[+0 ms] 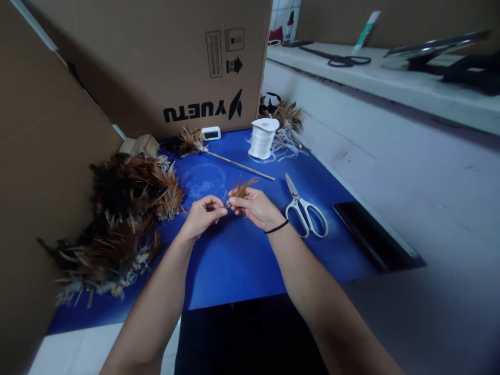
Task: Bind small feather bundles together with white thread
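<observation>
Above the blue tabletop (234, 271), my right hand (258, 208), with a black band at its wrist, pinches a small bunch of brown feathers (242, 186). The feather tips point up and away, and the quill ends face left. Close beside those ends, my left hand (203, 214) is closed with thumb and forefinger together. A thin pale strand shows near its fingertips, but I cannot make out what it pinches. Scissors (300, 200) with pale handles lie to the right, blades slightly apart. Beyond my hands rests a thin stick (242, 165) with feathers fixed at its left end.
Heaped feathers (128, 192) cover the left side. A spool of white ribbon (263, 138), a small white digital display (211, 134) and more feathers (287, 115) stand farther back. A dark phone (375, 234) lies right. Cardboard (156, 62) walls the back; a ledge (390, 78) holds black scissors (344, 60).
</observation>
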A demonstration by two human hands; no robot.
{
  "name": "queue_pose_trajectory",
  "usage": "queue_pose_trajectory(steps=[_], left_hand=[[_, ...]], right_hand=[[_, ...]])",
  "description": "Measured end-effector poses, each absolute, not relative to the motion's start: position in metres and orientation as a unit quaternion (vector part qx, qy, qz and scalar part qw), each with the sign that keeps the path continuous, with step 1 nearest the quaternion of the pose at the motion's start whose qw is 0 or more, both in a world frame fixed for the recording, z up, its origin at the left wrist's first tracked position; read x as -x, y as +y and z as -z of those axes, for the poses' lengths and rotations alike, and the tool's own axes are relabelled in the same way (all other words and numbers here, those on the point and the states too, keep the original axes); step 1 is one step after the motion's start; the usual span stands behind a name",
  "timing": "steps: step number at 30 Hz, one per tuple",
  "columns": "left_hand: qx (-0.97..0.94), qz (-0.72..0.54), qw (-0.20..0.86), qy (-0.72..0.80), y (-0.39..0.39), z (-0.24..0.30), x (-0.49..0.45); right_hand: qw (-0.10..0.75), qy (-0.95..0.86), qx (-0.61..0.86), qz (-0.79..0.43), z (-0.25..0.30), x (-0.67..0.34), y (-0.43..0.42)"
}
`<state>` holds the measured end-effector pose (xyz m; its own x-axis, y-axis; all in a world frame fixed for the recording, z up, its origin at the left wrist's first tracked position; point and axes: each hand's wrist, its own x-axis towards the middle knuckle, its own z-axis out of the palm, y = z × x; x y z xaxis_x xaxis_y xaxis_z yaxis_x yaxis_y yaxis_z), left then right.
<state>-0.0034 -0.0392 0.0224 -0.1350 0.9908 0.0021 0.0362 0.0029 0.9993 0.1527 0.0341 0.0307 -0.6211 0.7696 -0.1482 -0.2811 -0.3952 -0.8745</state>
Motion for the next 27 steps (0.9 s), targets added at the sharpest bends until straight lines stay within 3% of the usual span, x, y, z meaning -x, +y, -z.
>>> queue_pose_trajectory(steps=[27], left_hand=[[-0.425,-0.549,0.485,0.531,-0.0385,-0.0189,-0.0025]], right_hand=[[0.322,-0.451,0.271,-0.787,-0.0347,-0.1508,0.0299]])
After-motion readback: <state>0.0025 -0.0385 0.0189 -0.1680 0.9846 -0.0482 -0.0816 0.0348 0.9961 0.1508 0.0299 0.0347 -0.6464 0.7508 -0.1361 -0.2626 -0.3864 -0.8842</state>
